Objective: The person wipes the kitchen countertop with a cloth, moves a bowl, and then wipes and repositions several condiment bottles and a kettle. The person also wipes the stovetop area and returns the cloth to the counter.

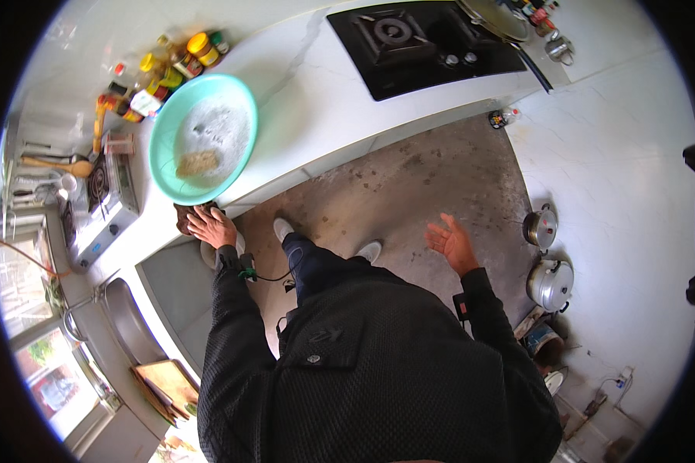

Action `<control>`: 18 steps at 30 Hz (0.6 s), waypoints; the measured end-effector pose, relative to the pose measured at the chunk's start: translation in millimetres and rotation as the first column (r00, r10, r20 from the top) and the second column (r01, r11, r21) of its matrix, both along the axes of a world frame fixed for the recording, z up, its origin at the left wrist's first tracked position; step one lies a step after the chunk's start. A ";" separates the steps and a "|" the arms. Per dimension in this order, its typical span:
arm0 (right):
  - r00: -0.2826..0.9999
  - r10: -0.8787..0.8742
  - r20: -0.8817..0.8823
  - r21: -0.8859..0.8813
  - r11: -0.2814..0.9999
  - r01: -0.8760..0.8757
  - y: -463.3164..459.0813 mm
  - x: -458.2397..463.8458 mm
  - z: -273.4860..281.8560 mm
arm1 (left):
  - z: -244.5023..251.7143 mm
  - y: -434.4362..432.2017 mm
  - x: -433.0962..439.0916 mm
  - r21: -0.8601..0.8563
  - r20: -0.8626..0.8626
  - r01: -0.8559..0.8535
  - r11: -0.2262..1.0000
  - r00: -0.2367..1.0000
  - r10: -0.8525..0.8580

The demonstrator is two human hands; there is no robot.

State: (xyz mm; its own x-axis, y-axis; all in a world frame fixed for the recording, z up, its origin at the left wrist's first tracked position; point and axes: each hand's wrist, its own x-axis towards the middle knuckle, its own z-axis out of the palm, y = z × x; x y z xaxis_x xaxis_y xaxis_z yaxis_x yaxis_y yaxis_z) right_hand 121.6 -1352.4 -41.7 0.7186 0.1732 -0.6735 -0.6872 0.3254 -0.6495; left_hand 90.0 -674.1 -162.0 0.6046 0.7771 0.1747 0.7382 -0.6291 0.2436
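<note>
My left hand (213,227) lies with its fingers spread over a dark brown cloth-like thing (183,220) at the counter's inner corner; I see no grip closed around it. Just beyond stands a mint-green plastic basin (157,151) of sudsy water. A tan sponge or scrubbing pad (197,163) floats in it, near the side closest to me. Out over the floor, my right hand (453,243) is raised with its fingers apart and holds nothing.
Several sauce bottles and jars (203,50) line the wall behind the basin. A gas hob (425,43) bears a frying pan (495,20) whose handle overhangs the counter edge. On the left are a tabletop stove (107,217) and a sink (133,318). Metal pots (550,285) stand along the right wall.
</note>
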 end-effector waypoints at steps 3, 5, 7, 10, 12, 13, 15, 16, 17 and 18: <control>0.997 -0.079 -0.004 -0.015 0.997 0.079 -41.4 -22.3 -6.5 | -1.9 -51.3 29.0 -0.010 0.071 0.004 1.000 0.997 -0.003; 0.989 -0.144 -0.031 -0.018 0.990 0.143 -61.6 -35.1 -10.8 | -0.8 -79.9 48.6 -0.014 -0.034 -0.034 0.999 0.999 0.033; 0.975 -0.205 -0.090 -0.047 0.978 0.201 -77.5 -43.0 -16.1 | -2.6 -112.1 67.3 -0.003 -0.005 -0.031 1.000 1.000 0.031; 0.952 -0.268 -0.145 -0.044 0.963 0.265 -90.5 -45.9 -28.7 | -6.2 -159.4 96.2 0.058 0.019 0.011 0.998 1.000 -0.012; 0.954 -0.278 -0.116 0.007 0.960 0.280 -95.9 -43.4 -39.5 | -9.5 -192.3 114.3 0.053 -0.011 0.022 0.998 1.000 -0.021; 0.942 -0.306 -0.140 -0.027 0.952 0.306 -99.1 -41.9 -45.2 | -10.8 -208.1 122.2 0.122 -0.023 0.070 0.990 0.997 -0.068; 0.955 -0.280 -0.096 0.033 0.958 0.284 -107.4 -29.9 -57.5 | -11.2 -238.0 138.4 0.121 0.017 0.114 0.986 0.993 -0.117; 0.952 -0.287 -0.104 0.020 0.957 0.291 -111.2 -20.1 -65.6 | -11.2 -249.1 147.0 0.125 0.002 0.114 0.986 0.993 -0.115; 0.959 -0.270 -0.088 0.054 0.960 0.275 -115.2 -11.0 -71.6 | -8.4 -258.4 152.2 0.113 0.017 0.129 0.985 0.991 -0.132; 0.960 -0.266 -0.086 0.063 0.960 0.272 -120.5 -0.1 -76.8 | -5.1 -266.2 156.1 0.137 0.044 0.181 0.974 0.981 -0.189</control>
State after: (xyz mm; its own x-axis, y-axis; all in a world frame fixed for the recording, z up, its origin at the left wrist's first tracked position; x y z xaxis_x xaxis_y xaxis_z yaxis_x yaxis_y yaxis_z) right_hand 121.5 -1472.8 -118.5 0.6923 0.0315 -0.7209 -0.6145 0.5494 -0.5662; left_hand 246.0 -940.3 -167.1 0.7220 0.6205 0.3062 0.5933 -0.7829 0.1874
